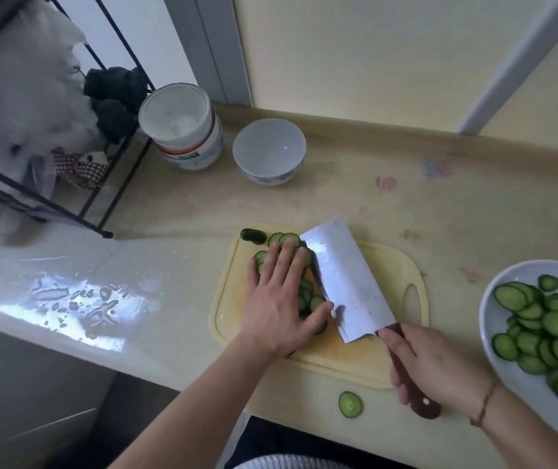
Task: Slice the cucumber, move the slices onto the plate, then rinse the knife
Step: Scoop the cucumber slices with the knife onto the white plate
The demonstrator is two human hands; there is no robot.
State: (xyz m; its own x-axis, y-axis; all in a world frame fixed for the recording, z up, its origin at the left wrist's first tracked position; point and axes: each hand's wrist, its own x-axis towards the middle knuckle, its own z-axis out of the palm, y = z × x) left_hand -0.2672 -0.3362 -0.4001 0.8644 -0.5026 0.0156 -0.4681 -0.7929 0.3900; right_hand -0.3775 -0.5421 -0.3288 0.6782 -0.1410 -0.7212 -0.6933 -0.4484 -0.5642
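Observation:
A pale yellow cutting board (pixel 389 265) lies on the counter with a row of green cucumber slices (pixel 306 294) on it. My left hand (pixel 281 299) rests flat on those slices, fingers spread, pressing them toward the blade. A broad steel cleaver (pixel 348 282) stands tilted against the right side of the slices, and my right hand (pixel 436 367) grips its dark wooden handle. The dark cucumber end piece (pixel 253 235) sits at the board's far left corner. A white plate (pixel 521 377) at the right holds several slices (pixel 551 336). One stray slice (pixel 350 404) lies on the counter before the board.
A white bowl (pixel 269 150) and a stack of bowls under a lidded tub (pixel 183 126) stand at the back. A black wire rack (pixel 68 164) with bags fills the left. Water puddles (pixel 74 299) glisten on the counter left of the board.

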